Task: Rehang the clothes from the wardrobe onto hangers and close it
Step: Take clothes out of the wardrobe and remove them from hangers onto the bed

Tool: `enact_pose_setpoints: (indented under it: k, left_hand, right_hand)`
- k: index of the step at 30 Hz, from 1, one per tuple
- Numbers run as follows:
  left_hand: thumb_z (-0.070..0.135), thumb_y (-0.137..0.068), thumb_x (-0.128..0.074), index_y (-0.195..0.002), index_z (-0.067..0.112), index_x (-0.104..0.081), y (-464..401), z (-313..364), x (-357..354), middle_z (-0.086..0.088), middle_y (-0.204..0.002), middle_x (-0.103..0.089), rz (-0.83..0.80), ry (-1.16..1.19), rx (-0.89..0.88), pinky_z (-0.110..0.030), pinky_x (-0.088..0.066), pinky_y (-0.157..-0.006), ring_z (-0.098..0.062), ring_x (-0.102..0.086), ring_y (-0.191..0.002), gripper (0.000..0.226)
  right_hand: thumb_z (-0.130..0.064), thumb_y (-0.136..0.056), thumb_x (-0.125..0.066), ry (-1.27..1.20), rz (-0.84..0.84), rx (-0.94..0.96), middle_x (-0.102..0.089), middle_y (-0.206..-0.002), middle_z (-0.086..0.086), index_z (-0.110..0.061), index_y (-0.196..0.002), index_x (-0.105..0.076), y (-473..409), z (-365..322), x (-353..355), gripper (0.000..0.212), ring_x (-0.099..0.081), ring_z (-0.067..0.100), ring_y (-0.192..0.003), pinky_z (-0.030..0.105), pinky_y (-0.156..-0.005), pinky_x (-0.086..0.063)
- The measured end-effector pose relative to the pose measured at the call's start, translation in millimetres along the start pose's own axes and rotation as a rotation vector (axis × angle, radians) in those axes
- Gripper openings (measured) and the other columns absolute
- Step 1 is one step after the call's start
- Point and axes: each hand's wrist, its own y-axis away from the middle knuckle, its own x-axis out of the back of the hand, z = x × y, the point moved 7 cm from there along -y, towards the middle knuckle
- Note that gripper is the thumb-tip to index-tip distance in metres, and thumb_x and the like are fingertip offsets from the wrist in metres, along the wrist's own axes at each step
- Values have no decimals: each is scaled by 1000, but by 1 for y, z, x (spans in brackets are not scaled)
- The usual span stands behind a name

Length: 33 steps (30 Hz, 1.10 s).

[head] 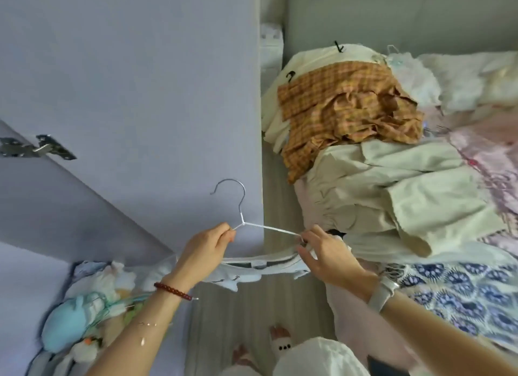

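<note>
A thin white wire hanger (253,224) with a metal hook is held in front of me, its hook pointing up. My left hand (206,249) pinches its left shoulder near the neck. My right hand (322,252) grips the hanger's right end together with a pale blue-and-white garment (252,272) that hangs stretched below the wire between both hands. The lilac wardrobe (126,81) stands to the left, its door (70,207) swung open with a metal hinge (36,148) showing.
A bed (462,291) on the right carries a pile of clothes: an orange checked garment (347,109), cream pieces (392,190), some on black hangers. Soft toys and fabric (84,305) fill the wardrobe's lower left. My slippered feet (277,342) stand on the striped floor.
</note>
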Motion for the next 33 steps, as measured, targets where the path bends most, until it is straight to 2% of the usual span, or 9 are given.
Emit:
enact_pose_setpoints:
  k: [4, 8, 13, 16, 19, 21, 26, 29, 33]
  left_hand:
    - [31, -90, -55, -82, 25, -55, -30, 32, -35, 12, -57, -52, -62, 32, -62, -31, -37, -57, -20, -49, -60, 10]
    - [36, -86, -59, -64, 40, -46, -49, 67, -68, 17, -58, -57, -169, 61, -180, -26, -40, -53, -12, -55, -60, 26]
    - [35, -88, -57, -76, 34, -56, -52, 141, -115, 19, -65, -58, -245, 86, -419, -13, -37, -50, 0, -56, -63, 12]
    - [17, -88, -59, -104, 14, -65, -43, 199, -144, -4, -94, -67, -220, 42, -644, -30, -46, -73, -25, -61, -87, 18]
    - [12, -87, -59, -122, 6, -57, -35, 250, -173, -13, -126, -57, -229, -11, -791, -40, -34, -101, -29, -51, -118, 36]
    - [14, -88, -57, -127, 8, -53, -33, 280, -190, -12, -135, -49, -254, -41, -838, -40, -23, -107, -28, -42, -126, 40]
    - [21, -89, -52, -136, 17, -42, -42, 354, -242, -3, -145, -38, -218, -181, -895, -44, -5, -112, -19, -29, -136, 49]
    - [25, -89, -50, -142, 22, -33, -52, 401, -287, -1, -151, -27, -250, -250, -854, -52, 1, -111, -18, -19, -140, 56]
    - [24, -93, -45, -144, 22, -28, -49, 467, -361, -2, -155, -14, -396, -243, -873, -51, 4, -114, -18, -4, -144, 54]
  right_hand:
    - [-36, -97, -35, -19, 71, -216, -67, -94, -1, -24, -127, -40, 40, 27, 1, 33, -62, 27, -80, 30, -61, -33]
    - [-29, -98, -33, -7, 232, -464, -65, -87, 0, -18, -103, -54, 83, 42, -2, 24, -60, 29, -75, 30, -57, -32]
    - [-18, -96, -42, -4, 487, -794, -65, -70, 2, -13, -86, -60, 145, 75, 11, 21, -58, 28, -57, 28, -49, -32]
    - [-15, -95, -44, 2, 637, -906, -66, -63, 4, -10, -88, -63, 181, 106, 30, 21, -54, 24, -45, 25, -44, -33]
    - [-18, -96, -41, -1, 760, -986, -59, -56, 2, -5, -92, -62, 217, 140, 54, 25, -41, 15, -37, 19, -40, -25]
    - [-16, -96, -43, -6, 798, -1020, -62, -58, 5, -5, -96, -62, 238, 168, 70, 22, -41, 15, -37, 19, -39, -24]
    - [-12, -95, -45, -119, 820, -1043, -70, -77, 16, -5, -101, -63, 281, 259, 104, 20, -54, 26, -48, 37, -49, -47]
    - [-9, -93, -46, -194, 847, -1073, -70, -86, 14, -5, -100, -64, 312, 323, 125, 19, -45, 14, -44, 33, -50, -43]
    - [-10, -93, -45, -218, 861, -1212, -69, -95, 15, -8, -101, -64, 366, 407, 150, 21, -59, 31, -69, 39, -63, -44]
